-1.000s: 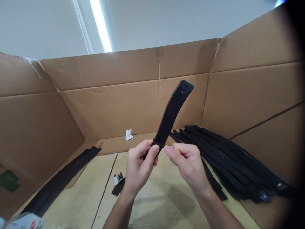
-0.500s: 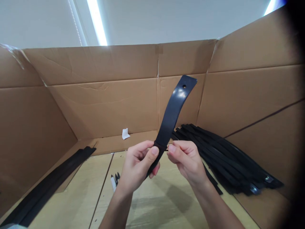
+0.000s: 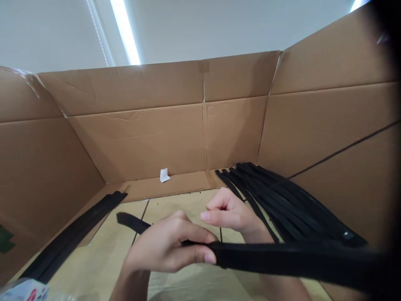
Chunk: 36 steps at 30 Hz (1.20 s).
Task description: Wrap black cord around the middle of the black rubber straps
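Observation:
A long black strap point(image 3: 263, 259) runs low across the front, from a pointed tip at left to the blurred right edge. My left hand point(image 3: 171, 246) grips it near its middle, thumb in front and fingers behind. Just above and beyond the strap is my right hand point(image 3: 232, 213), its fingers curled and thumb pressed against them. Whatever the right fingers may hold is hidden. A thin dark line shows between the right hand and the strap; I cannot tell whether it is a thread or a table seam.
Several black straps point(image 3: 282, 205) lie in a pile at right, with more straps point(image 3: 75, 234) at left. Cardboard walls point(image 3: 134, 142) surround the table point(image 3: 100, 255). A white paper scrap point(image 3: 164, 175) rests at the back; a printed plastic package point(image 3: 26, 290) is at front left.
My left hand has lowered the strap and turned it from upright to nearly level, its pointed tip now at left. The right hand has moved slightly left and turned, fingers still closed.

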### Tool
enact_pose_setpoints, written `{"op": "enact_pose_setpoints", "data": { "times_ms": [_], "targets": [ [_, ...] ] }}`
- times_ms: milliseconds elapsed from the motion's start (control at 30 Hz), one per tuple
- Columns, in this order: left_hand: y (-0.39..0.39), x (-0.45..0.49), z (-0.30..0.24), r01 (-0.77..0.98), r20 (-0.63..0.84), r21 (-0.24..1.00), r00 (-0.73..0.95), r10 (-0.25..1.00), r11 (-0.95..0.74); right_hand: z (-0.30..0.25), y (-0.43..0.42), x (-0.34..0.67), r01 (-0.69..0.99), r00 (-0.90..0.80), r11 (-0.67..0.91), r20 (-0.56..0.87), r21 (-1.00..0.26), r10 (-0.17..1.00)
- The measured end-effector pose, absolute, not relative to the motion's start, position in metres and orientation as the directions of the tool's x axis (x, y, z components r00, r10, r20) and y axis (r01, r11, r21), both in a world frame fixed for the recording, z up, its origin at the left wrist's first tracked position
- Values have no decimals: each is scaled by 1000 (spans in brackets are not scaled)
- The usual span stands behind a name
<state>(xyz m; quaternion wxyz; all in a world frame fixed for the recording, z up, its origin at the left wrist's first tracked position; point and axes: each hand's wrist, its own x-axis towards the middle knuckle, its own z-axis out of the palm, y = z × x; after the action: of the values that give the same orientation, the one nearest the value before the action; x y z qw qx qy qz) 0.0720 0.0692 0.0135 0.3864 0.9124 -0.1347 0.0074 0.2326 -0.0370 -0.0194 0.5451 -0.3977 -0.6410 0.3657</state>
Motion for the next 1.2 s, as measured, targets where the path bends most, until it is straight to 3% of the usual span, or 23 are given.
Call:
{"op": "enact_pose_setpoints", "data": {
  "times_ms": [67,200,300,433,567,700,833,1000,1200],
  "targets": [
    [62,68,30,-204,-26,580,963,-269,-789,-18,-40,234,105,-201,439,414,-892,888],
    [43,66,57,-57,-190,258,976,-108,-965,-19,-41,232,112,-255,465,427,-878,867],
    [30,65,67,-15,-199,80,979,-30,-997,-19,-45,229,171,-235,478,435,-862,869],
    [25,62,69,8,-213,-57,977,20,-998,-16,-54,227,257,-238,520,468,-815,851],
    [27,57,64,147,-166,-256,967,193,-956,-15,-60,226,473,-234,587,548,-657,803],
    [29,61,60,324,-52,-381,928,370,-866,-17,-61,222,679,-68,528,672,-510,737],
    [32,77,61,417,129,-259,909,397,-871,-16,-61,214,759,153,438,786,-482,599],
    [39,97,53,476,319,-115,849,422,-872,-15,-56,206,758,304,450,865,-473,399],
    [46,106,28,203,522,413,746,413,-888,-15,-52,205,724,381,496,877,-479,291]
  ]
}}
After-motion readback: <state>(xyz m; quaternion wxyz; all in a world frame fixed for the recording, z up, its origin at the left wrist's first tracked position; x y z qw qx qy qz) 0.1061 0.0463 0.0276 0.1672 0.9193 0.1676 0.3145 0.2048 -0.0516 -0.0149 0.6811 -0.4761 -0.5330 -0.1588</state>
